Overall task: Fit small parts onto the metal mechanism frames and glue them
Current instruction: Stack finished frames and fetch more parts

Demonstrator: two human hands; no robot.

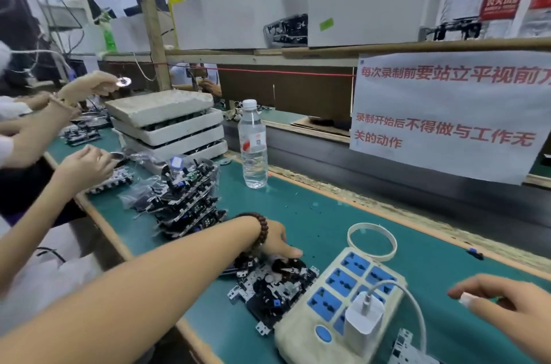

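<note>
Left hand [275, 240]: grip rests on the mechanism frame [272, 289], fingers hidden, state unclear.
Right hand [507, 304]: pinches a small white part [465, 299].
Mechanism frame: on green worktop [313, 214], touching power strip [337, 304].
Paper sign [447, 113]: red Chinese writing.
Water bottle [253, 144]: red-and-white label.

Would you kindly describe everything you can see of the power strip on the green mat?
The power strip is a cream plastic block with rounded corners, lying flat on the green mat near the front edge. Its top carries blue socket panels in two rows and a round blue button at the near end. A white charger is plugged into one near socket, its white cable looping over the right side. A cream ring handle projects from the far end. The metal mechanism frame lies against its left side.
</note>
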